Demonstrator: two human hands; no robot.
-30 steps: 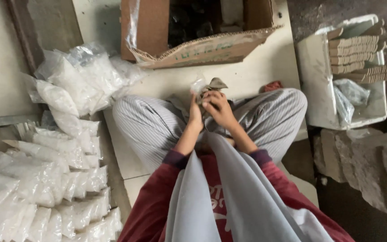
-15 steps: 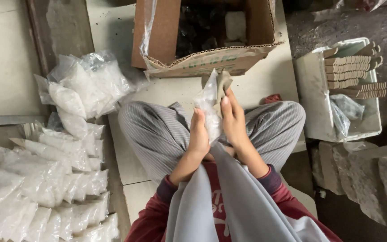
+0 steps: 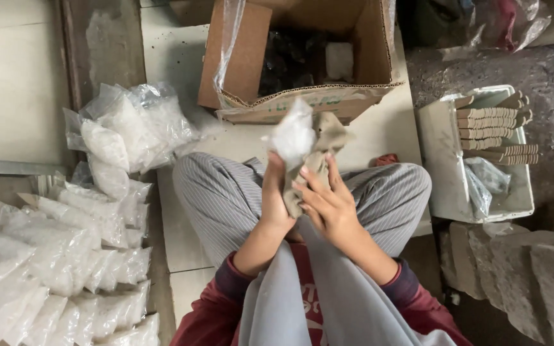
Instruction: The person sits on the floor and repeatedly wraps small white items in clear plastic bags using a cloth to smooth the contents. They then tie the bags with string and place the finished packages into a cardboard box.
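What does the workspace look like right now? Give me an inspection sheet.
Surface: pale tiled floor, dusty.
Job's things: small clear bag of white bits and a tan cloth, both held up over the lap.
Clutter: pile of filled clear bags; open cardboard box; white tray holding ridged tan pieces.
Grippers: left hand and right hand, fingers closed on the bag and cloth.
Cables: nothing seen.
Surroundings: rough stone blocks.

Pale tiled floor (image 3: 174,224) in soft daylight, rough grey stone blocks (image 3: 520,275) at right

Small clear bag (image 3: 292,134) motion-blurred; dark stuff in cardboard box (image 3: 245,61) unclear.
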